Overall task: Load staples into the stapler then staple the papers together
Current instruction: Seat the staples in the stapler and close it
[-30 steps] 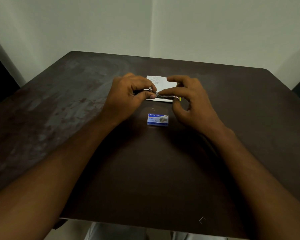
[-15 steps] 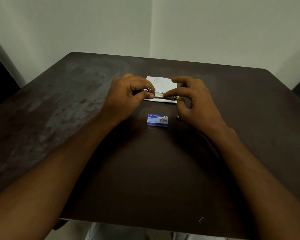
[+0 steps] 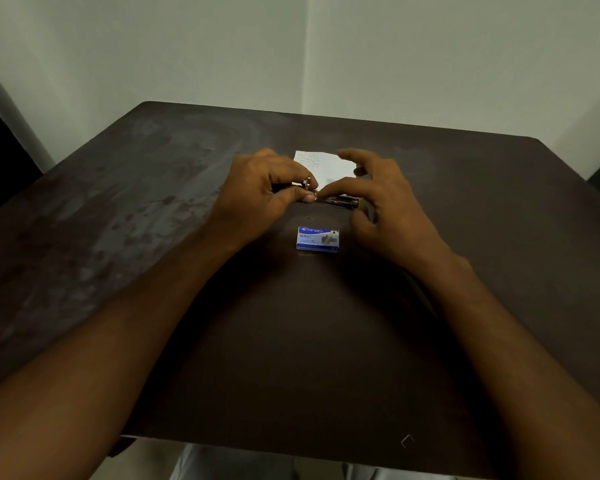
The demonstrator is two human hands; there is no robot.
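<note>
I am on the loading step, I judge: my left hand point(image 3: 264, 192) pinches the stapler point(image 3: 336, 201) at centre frame, my right hand point(image 3: 385, 206) fingers its channel. Papers point(image 3: 321, 168) lie just behind, staple box point(image 3: 317, 239) just below. Next, seat the strip squarely.

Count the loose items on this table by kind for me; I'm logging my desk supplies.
Stapler: 1
Staple box: 1
Paper: 1 visible stack; sheet count unclear
Loose bent staples: 2, the other near the stapler
Total: 5
</note>
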